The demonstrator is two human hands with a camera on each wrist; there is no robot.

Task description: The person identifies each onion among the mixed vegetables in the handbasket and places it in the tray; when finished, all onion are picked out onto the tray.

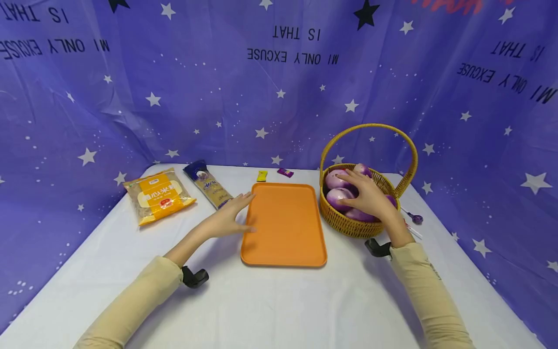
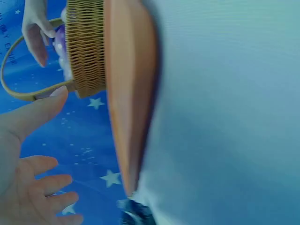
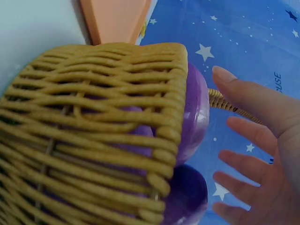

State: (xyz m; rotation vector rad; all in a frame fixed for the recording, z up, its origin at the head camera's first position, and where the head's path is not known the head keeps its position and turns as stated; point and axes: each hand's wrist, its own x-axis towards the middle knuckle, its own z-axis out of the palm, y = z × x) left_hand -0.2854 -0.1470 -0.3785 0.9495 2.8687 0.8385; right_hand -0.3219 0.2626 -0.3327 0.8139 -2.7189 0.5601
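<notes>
My right hand (image 1: 365,195) hovers over a wicker basket (image 1: 348,228) with a tall arched handle, its fingers spread and bent slightly downward. Inside the basket lie several round, glossy purple vegetables (image 1: 338,198). In the right wrist view the thumb and fingers are apart, beside a purple vegetable (image 3: 197,112) at the basket's rim, gripping nothing. My left hand (image 1: 226,220) reaches over the left edge of an orange tray (image 1: 285,225), palm facing right. The left wrist view shows its fingers (image 2: 54,183) loosely extended and holding nothing.
Left of the tray lie a yellow-and-clear food bag (image 1: 160,196) and a long dark-blue-and-tan packet (image 1: 208,184). A small yellow packet (image 1: 261,176) and a purple one (image 1: 285,172) lie behind the tray. Right of the basket is a small purple-ended item (image 1: 417,219). A starry curtain surrounds the table.
</notes>
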